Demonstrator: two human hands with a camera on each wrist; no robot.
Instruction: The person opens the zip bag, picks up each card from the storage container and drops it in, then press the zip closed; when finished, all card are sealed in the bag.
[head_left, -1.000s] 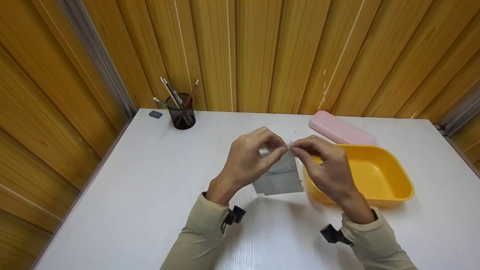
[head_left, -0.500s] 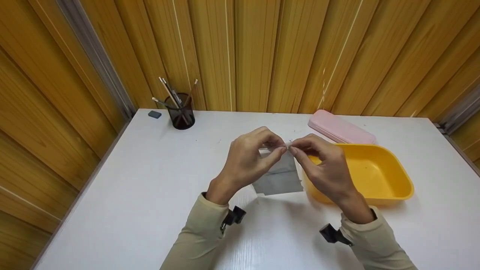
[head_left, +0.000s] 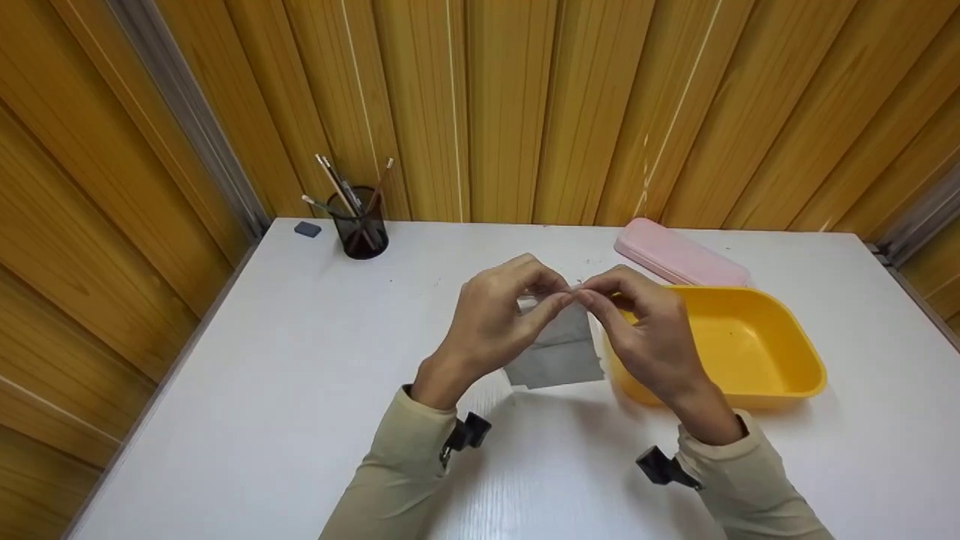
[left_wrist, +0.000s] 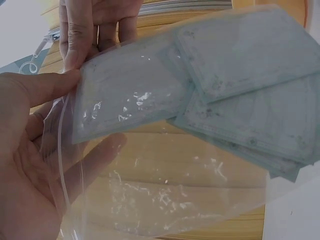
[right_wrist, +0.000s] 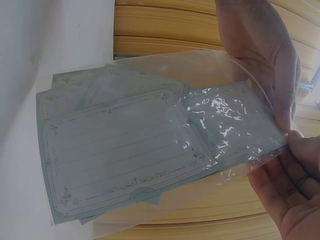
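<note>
A clear plastic bag holding several pale grey-green lined cards hangs above the white table. My left hand pinches the bag's top edge from the left. My right hand pinches the same edge from the right, fingertips of both hands nearly meeting. In the left wrist view the bag and its cards fill the frame beside my left hand. The right wrist view shows the bag with my right hand at its mouth.
An empty yellow tub sits right of the hands, with a pink case behind it. A dark pen cup with several pens and a small grey eraser stand at the back left. Wooden panels wall the table.
Both hands stay at the bag's top edge, fingertips drawn slightly closer together. Nothing else has moved.
</note>
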